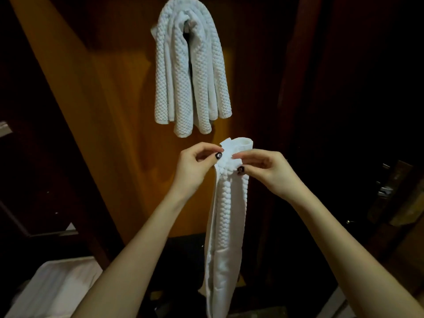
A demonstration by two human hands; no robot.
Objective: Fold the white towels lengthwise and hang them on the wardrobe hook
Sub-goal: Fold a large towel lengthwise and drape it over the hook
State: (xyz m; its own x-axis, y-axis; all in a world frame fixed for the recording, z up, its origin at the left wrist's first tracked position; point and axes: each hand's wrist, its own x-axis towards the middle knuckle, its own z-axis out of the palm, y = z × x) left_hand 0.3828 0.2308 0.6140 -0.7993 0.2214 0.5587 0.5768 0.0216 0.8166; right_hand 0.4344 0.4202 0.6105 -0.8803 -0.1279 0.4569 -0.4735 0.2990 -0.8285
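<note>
A narrow, lengthwise-folded white towel [227, 221] hangs straight down from both my hands in the middle of the view. My left hand [195, 166] pinches its top left edge between thumb and fingers. My right hand [263, 168] pinches the top right edge, close beside the left. Above them, folded white towels [190, 72] with the same waffle texture hang draped over the wardrobe hook [188, 25], which is mostly hidden by the cloth. The held towel's top sits just below the hanging towels' lower ends.
The orange-brown wardrobe door [110, 106] fills the background. A dark wooden frame stands to the right, with a metal door handle [386, 190] at the far right. White bedding [52, 288] lies at the bottom left.
</note>
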